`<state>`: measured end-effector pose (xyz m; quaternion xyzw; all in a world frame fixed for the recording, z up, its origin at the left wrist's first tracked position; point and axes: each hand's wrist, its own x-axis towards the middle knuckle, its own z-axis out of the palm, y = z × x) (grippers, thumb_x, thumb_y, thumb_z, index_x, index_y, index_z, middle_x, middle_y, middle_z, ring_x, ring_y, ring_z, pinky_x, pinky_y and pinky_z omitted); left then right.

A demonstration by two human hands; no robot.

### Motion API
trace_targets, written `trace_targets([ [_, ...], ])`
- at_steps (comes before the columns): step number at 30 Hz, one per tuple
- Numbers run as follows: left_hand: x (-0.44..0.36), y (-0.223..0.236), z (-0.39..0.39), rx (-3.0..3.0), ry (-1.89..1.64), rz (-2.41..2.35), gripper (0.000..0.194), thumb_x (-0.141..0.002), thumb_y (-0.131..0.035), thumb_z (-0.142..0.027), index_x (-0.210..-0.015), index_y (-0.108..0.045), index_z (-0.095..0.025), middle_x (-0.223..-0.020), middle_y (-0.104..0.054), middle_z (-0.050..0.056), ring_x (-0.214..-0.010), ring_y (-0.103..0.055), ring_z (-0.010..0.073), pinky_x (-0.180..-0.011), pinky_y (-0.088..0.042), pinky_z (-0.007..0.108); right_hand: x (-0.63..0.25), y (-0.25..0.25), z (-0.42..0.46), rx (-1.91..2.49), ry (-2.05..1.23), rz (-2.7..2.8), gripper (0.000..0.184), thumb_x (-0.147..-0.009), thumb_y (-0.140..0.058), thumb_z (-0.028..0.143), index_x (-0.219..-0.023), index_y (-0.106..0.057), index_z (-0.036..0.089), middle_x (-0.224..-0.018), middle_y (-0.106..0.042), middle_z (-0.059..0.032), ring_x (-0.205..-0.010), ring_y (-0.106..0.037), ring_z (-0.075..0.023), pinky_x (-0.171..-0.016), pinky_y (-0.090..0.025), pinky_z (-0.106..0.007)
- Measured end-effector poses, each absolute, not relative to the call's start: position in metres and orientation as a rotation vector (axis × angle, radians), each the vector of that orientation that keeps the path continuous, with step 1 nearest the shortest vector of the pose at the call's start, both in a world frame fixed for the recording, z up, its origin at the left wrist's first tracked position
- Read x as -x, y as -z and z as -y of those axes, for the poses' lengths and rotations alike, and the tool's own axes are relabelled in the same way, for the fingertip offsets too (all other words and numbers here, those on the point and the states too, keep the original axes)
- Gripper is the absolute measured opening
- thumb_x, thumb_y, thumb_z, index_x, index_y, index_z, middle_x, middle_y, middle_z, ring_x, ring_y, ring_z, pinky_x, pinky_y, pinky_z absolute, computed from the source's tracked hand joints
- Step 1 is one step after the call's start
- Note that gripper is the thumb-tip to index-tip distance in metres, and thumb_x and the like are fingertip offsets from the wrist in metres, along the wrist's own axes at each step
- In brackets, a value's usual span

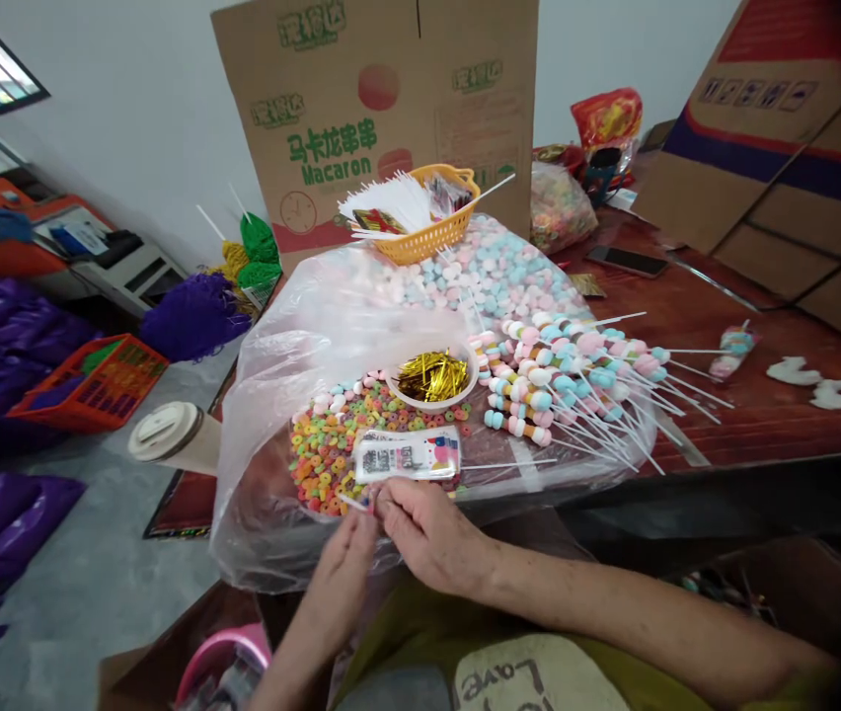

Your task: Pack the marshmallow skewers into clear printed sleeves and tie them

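My left hand [346,565] and my right hand [431,538] meet at the near edge of the table, fingers closed together. Between their fingertips a short white stick [352,503] pokes out to the left, with a small bit of pink and blue beside it; most of what they hold is hidden. Just beyond lie printed clear wrappers [407,454] on loose fruit-coloured candy rings [332,434]. A white bowl [474,380] of gold twist ties [433,376] stands behind them. To the right is a pile of marshmallow skewers [575,365] with white sticks.
Pastel marshmallows [495,262] spread over a clear plastic sheet [265,395]. A yellow basket [427,240] of sticks stands before a cardboard box [391,89]. A phone [626,261] and a wrapped skewer [732,351] lie right. A lidded cup [176,434] stands left.
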<state>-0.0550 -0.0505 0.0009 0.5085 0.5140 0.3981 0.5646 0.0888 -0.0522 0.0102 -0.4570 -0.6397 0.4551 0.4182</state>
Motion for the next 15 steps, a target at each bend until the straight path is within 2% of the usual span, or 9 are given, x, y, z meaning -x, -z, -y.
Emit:
trace_targets([
  [2,0.05,0.005,0.057,-1.449,-0.793,-1.263,0.035,-0.085,-0.045,-0.046,-0.095,-0.062,-0.017,-0.093,-0.066,0.006,-0.09,-0.058,0.0198,-0.083,-0.045,0.033,-0.091,-0.005,0.053,1.164,-1.261,1.563,0.022,-0.085,-0.038,0.022,-0.063,-0.037,0.018,-0.057,-0.04,0.005,-0.054,-0.034,-0.0074,-0.049,-0.029,-0.02],
  [5,0.05,0.0,0.058,-1.943,-0.531,-1.214,0.036,-0.09,-0.033,-0.041,-0.082,-0.059,-0.017,-0.078,-0.063,0.005,-0.075,-0.056,0.0181,-0.069,-0.044,0.032,-0.111,0.005,0.055,1.192,-1.288,1.707,0.023,-0.083,-0.04,0.022,-0.06,-0.039,0.017,-0.055,-0.039,0.0052,-0.053,-0.033,-0.0073,-0.048,-0.027,-0.02],
  [8,0.047,-0.008,0.048,-2.39,-0.221,-0.956,0.032,-0.09,-0.036,-0.032,-0.07,-0.056,-0.018,-0.07,-0.06,0.002,-0.069,-0.053,0.0164,-0.072,-0.04,0.034,-0.153,0.008,0.061,1.301,-1.18,1.97,0.025,-0.081,-0.045,0.025,-0.058,-0.044,0.016,-0.055,-0.044,0.0036,-0.054,-0.036,-0.0083,-0.049,-0.027,-0.021],
  [10,0.034,-0.006,0.042,-2.638,-0.126,-0.789,0.03,-0.088,-0.04,-0.028,-0.064,-0.056,-0.018,-0.065,-0.06,0.002,-0.068,-0.051,0.016,-0.074,-0.038,0.036,-0.182,0.005,0.069,1.523,-1.022,1.939,0.028,-0.084,-0.042,0.029,-0.059,-0.048,0.016,-0.057,-0.049,0.0011,-0.055,-0.041,-0.0104,-0.051,-0.031,-0.022],
  [13,-0.006,0.011,0.041,-2.837,-0.11,-0.626,0.028,-0.087,-0.042,-0.022,-0.065,-0.058,-0.019,-0.065,-0.061,0.002,-0.07,-0.052,0.0164,-0.077,-0.038,0.038,-0.205,0.005,0.087,1.591,-0.705,1.958,0.024,-0.086,-0.039,0.032,-0.08,-0.058,0.017,-0.082,-0.061,-0.0073,-0.077,-0.053,-0.0179,-0.067,-0.04,-0.029],
  [15,-0.035,0.021,0.046,-2.844,-0.101,-0.573,0.024,-0.086,-0.046,-0.02,-0.065,-0.058,-0.019,-0.066,-0.062,0.002,-0.07,-0.053,0.0165,-0.08,-0.038,0.039,-0.211,0.015,0.105,1.597,-0.682,2.1,0.022,-0.085,-0.041,0.03,-0.084,-0.06,0.019,-0.082,-0.064,-0.0072,-0.076,-0.056,-0.02,-0.066,-0.042,-0.032],
])
